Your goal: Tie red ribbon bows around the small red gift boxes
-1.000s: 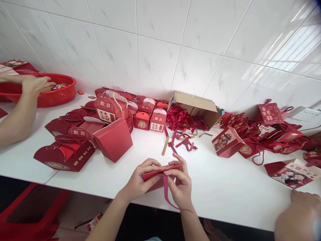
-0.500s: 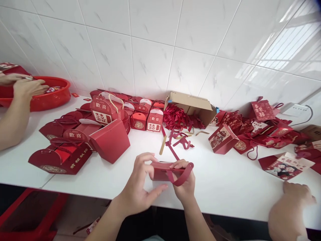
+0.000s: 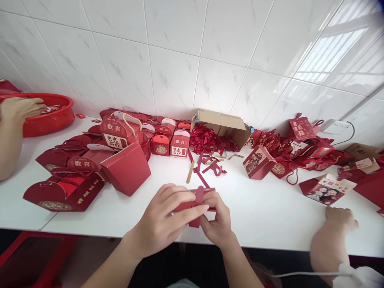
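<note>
My left hand (image 3: 163, 218) and my right hand (image 3: 218, 222) meet at the front edge of the white table (image 3: 270, 216), both closed on a small red paper gift box (image 3: 196, 200) with a red ribbon handle. My left fingers lie over the box's front and its ribbon. My right fingers pinch its right end from below. Most of the box is hidden by my hands.
Finished red gift boxes (image 3: 120, 132) crowd the left and back. An open cardboard carton (image 3: 223, 126) spills red ribbons (image 3: 207, 140). Flat red boxes (image 3: 300, 152) pile at the right. Another person's hand (image 3: 18, 110) reaches into a red basin (image 3: 45, 116); a third hand (image 3: 339, 222) rests at right.
My left hand has closed over the box and ribbon loop, which was open and looped to the right before. The view has shifted right and down a little.
</note>
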Demonstrator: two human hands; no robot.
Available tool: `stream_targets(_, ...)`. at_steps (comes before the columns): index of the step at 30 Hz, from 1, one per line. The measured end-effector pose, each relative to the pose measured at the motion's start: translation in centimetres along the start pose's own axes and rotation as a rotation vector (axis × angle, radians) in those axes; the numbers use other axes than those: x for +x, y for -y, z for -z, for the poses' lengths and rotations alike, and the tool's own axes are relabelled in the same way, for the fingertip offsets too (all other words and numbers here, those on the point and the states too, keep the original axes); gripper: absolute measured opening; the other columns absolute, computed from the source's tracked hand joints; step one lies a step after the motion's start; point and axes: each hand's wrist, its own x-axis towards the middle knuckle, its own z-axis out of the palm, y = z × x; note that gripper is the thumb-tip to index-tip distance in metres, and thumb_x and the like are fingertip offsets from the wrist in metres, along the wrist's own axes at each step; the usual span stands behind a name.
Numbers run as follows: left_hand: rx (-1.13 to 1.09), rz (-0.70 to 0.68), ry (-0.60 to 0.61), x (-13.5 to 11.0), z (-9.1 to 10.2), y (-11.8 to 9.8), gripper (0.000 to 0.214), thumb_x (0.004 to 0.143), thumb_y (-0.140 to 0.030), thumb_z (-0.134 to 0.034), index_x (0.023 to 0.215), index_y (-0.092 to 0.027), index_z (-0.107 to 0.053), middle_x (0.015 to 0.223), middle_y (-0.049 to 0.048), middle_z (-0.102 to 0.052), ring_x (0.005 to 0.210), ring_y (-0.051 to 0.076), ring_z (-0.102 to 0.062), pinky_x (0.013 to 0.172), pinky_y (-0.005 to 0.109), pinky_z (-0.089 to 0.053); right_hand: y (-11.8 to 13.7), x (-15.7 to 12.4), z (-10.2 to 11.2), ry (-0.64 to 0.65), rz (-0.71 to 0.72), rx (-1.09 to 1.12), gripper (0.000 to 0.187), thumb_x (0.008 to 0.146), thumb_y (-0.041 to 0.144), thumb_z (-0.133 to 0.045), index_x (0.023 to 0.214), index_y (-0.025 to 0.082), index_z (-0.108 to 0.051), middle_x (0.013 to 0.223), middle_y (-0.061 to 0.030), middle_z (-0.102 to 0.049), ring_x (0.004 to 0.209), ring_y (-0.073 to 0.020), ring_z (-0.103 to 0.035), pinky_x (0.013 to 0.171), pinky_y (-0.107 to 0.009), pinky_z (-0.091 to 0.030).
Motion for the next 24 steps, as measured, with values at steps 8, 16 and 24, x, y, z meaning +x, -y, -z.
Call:
stream_targets(8,-0.151,0.158,-0.061,-1.0,-0.6,-0.2,0.043,0.085,-0.001,-0.053,0.123,-0.021,-0.061,0.12,0.0105,-0.055,0.11,0.021,-0.056,0.091,0.034,-0.052,0.7,0.6,0.4,-0.006,0.083,-0.029,0.017,0.084,0.014,-0.063,0.093,0.023,-0.051,0.081,-0.0024,-0.062,0.074,-0.0178,-0.06,0.065,-0.035,-0.048)
stream_targets(16,-0.297,0.302,-0.095,-1.5,-0.8,-0.5,0.047,0.085,0.001,-0.048,0.123,-0.024,-0.061,0.109,0.0072,-0.063,0.103,0.018,-0.061,0.085,0.029,-0.055,1.2,1.2,0.8,-0.004,0.147,-0.1,0.016,0.085,0.015,-0.062,0.094,0.024,-0.052,0.08,-0.0026,-0.065,0.071,-0.0179,-0.061,0.065,-0.036,-0.049)
stream_targets(24,-0.39,0.431,-0.094,-2.0,-1.1,-0.8,0.042,0.085,-0.003,-0.054,0.12,-0.024,-0.063,0.104,0.0063,-0.068,0.093,0.015,-0.066,0.078,0.024,-0.057,1.4,1.2,0.7,0.016,0.139,-0.087,0.018,0.084,0.013,-0.064,0.093,0.022,-0.052,0.08,-0.0028,-0.065,0.072,-0.0178,-0.061,0.067,-0.035,-0.048)
